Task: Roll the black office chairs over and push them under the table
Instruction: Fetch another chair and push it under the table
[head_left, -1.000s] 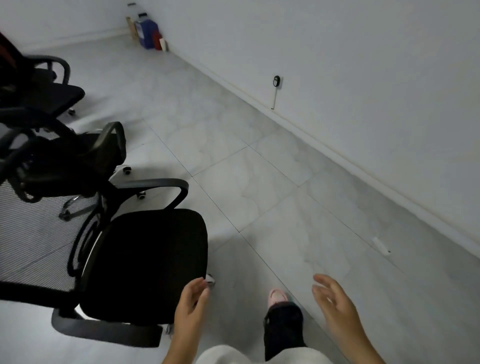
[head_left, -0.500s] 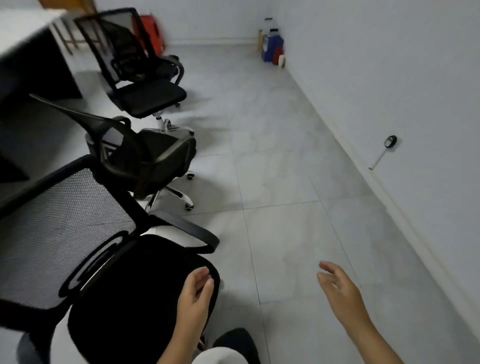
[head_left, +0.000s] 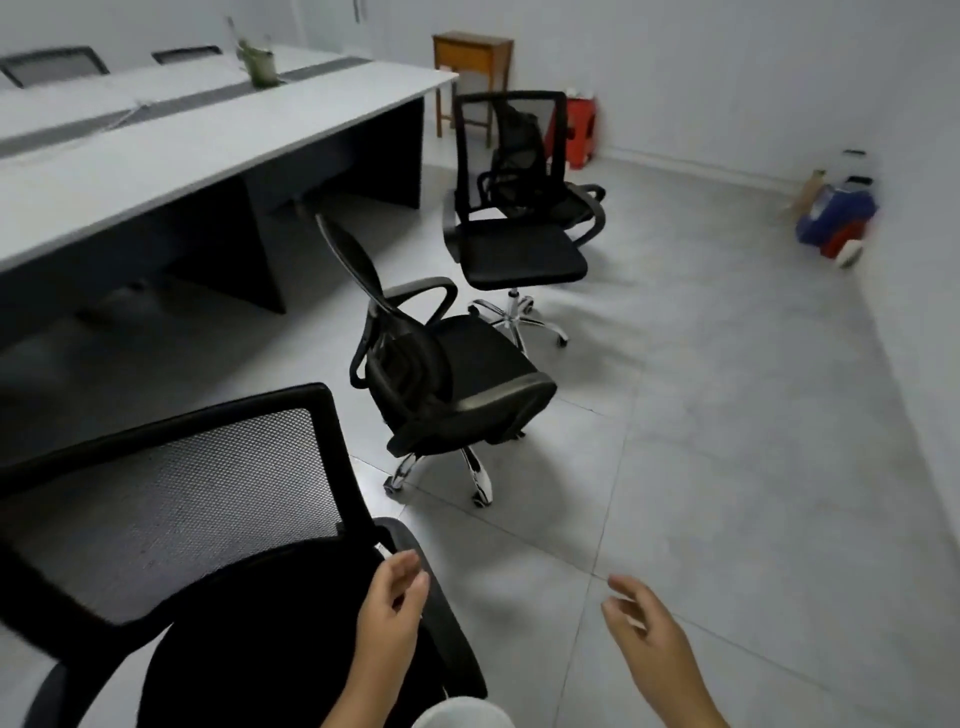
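Beside the long grey-topped table (head_left: 218, 135), three black mesh-backed office chairs (head_left: 457, 364) stood out on the tiled floor (head_left: 727, 467). Our left hand (head_left: 387, 618) hovered over the nearest chair's seat (head_left: 249, 623), its grip loosely spread and empty; our right hand (head_left: 654, 644) hung likewise over the floor.

Both forearms reach forward from the bottom edge, bare to the wrist. The left hand (head_left: 388, 618) is held thumb side up, fingers (head_left: 410, 577) loosely curled and relaxed, gripping nothing. The right hand (head_left: 647, 631) is raised well apart from it, back of the hand turned up and outward, its fingers (head_left: 623, 587) slightly bent and spread, pointing forward and to the left, also holding nothing.
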